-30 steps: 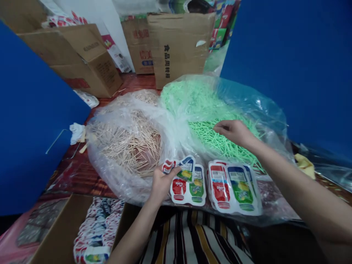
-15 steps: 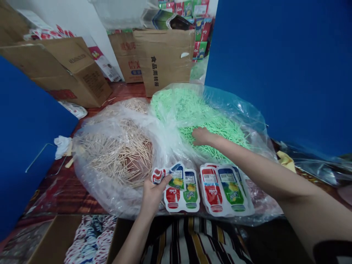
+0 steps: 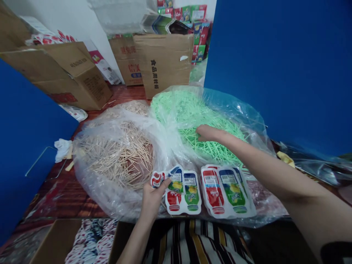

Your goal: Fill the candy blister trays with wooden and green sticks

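Note:
My left hand is closed on bottle-shaped pouches printed with cola and lemon drink pictures, the thumb lying on top. They overlap a flat double pouch on the bag's near edge. To the right lies a stack of red and green double pouches. My right hand reaches into an open plastic bag of thin green sticks. Its fingertips are bent down among the sticks and partly hidden, so I cannot make out what they grip. Left of it, another clear bag holds pale tan sticks.
Cardboard boxes stand at the back, with a tilted open box on the left. Blue panels flank the dark red table. Below the near edge, a carton holds red, white and blue pieces.
My right hand has shifted slightly right within the green sticks. My left hand keeps its hold on the pouches. The whole view has tilted a little.

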A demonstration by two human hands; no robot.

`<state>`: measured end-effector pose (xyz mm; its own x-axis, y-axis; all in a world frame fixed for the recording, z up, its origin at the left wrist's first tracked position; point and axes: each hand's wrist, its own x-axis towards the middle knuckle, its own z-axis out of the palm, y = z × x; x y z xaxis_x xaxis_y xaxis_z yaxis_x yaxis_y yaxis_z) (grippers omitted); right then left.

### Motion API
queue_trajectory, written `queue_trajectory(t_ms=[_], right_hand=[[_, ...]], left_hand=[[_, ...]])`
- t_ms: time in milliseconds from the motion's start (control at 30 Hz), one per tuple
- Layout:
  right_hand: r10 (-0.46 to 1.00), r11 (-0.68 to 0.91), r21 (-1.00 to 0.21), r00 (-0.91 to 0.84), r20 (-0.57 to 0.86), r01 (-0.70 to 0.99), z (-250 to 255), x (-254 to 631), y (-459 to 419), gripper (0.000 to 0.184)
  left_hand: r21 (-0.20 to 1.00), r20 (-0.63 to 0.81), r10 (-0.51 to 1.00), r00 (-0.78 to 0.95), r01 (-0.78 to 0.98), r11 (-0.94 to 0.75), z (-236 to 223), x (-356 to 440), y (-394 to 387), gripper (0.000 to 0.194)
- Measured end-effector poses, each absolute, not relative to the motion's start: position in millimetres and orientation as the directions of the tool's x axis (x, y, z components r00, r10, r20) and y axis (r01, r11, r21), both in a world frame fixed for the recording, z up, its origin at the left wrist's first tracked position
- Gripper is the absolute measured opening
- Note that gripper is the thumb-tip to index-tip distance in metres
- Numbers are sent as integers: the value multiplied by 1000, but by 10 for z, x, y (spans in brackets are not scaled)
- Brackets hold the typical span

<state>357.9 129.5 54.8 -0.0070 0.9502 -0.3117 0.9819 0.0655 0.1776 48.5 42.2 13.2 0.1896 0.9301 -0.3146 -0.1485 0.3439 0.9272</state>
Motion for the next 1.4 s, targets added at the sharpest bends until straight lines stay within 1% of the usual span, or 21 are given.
queue_trajectory(t_ms=[133,233,333,433,533,667,767,867,1000,1233,1300,1400], right_hand=[[943,26,185,38,-332,982,684,3704,1253,22],[947,20,193,43,-319,981,646,3651,1252,24],[961,37,203,20,-276,978,518,3496,1247,27],[976,66,219,-17,-219,973,401,3370,1228,24],[979,98,220,-55,-195,971,336,3366,1218,22],[973,124,185,-84,-213,975,281,3485,1224,19],[976,121,145,-91,-200,982,271,3580,1207,21],[983,114,101,-98,-156,988,310,3653,1146,27],[987,117,48,-111,-114,992,372,3723,1035,28],[999,12,25,-14,48,1000,485,3856,978,40],[998,32,18,-33,47,999,535,3869,971,39],[995,98,6,-98,-14,995,567,3826,956,33]], left_hand=[[924,-317,922,223,-145,353,115,526,411,24],[922,-317,917,243,-148,358,84,536,411,24],[926,-311,918,246,-138,351,73,527,412,25],[930,-307,922,235,-129,343,86,505,407,24],[927,-313,924,218,-141,347,96,483,401,23],[923,-323,918,232,-136,359,88,474,398,25],[923,-321,916,240,-140,360,91,487,391,25],[921,-324,913,249,-137,364,99,502,380,25],[920,-314,914,258,-155,360,87,512,372,25],[914,-322,910,262,-164,371,49,530,357,25],[911,-332,907,258,-162,380,48,535,356,26],[913,-335,908,253,-153,379,57,545,354,28]])
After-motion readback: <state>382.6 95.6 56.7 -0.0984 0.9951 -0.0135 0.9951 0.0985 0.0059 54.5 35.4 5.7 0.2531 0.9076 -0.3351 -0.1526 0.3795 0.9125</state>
